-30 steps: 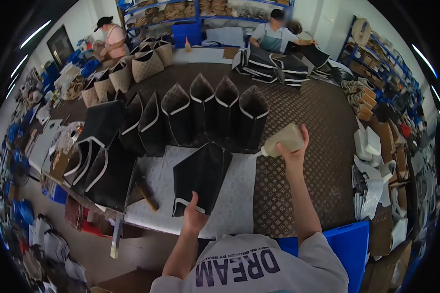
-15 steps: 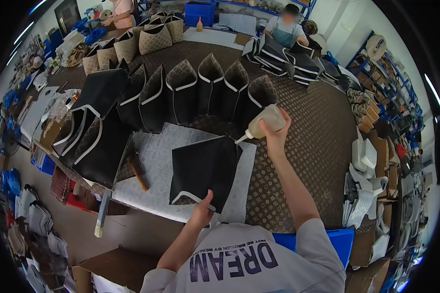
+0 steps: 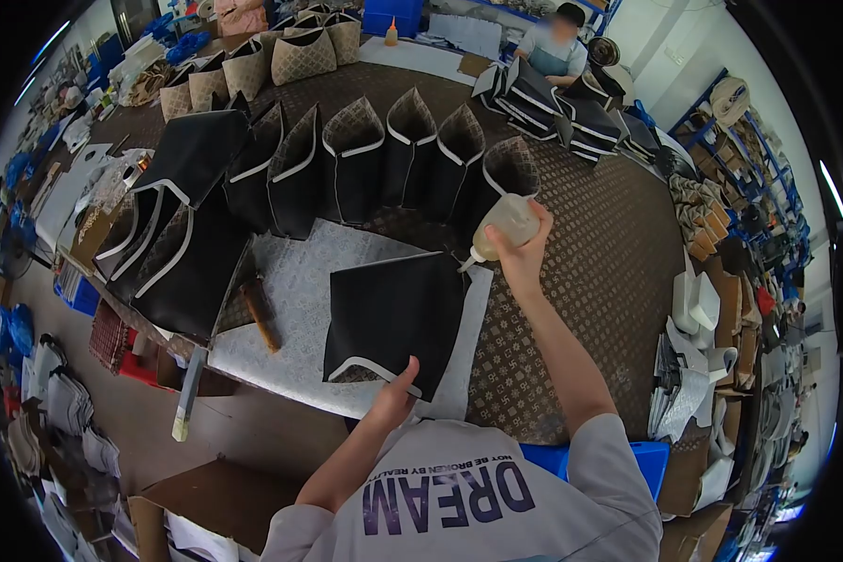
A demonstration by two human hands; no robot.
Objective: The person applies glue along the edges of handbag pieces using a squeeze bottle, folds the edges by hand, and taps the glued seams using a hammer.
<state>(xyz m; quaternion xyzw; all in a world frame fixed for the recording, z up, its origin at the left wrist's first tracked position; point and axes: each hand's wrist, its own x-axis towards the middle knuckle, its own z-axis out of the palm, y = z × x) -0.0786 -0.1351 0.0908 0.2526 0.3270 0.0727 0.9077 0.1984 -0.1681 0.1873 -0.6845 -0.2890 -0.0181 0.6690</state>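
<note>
Before us spreads the big patterned table (image 3: 581,309), and across it an arc of standing bags (image 3: 353,183) opens upward. On our side of that arc we see a pale sheet (image 3: 300,267) on the tabletop, with one black bag (image 3: 393,304) lying over its right part, close to the table's near edge. The bag's mouth, edged in white trim (image 3: 358,363), faces our body; its closed end points away. The panel looks about as wide as it is long, so we cannot call a clear long axis.

The bottle (image 3: 510,220) is tilted, its long axis running from far right down to near left, towards the bag's far right corner.

Our left hand (image 3: 395,401) is at the opposite end, on the near right corner by the mouth; its thumb presses on top, and the other fingers are hidden below, so the hold looks like a pinch. Our right hand (image 3: 526,255) is clamped round the bottle, thumb on one side, fingers on the other, and it is the nearer hand to that far corner.

Smallest of all, the nozzle (image 3: 467,265) meets the view right at that corner; whether it touches the bag or is just beside it, we cannot tell.
</note>
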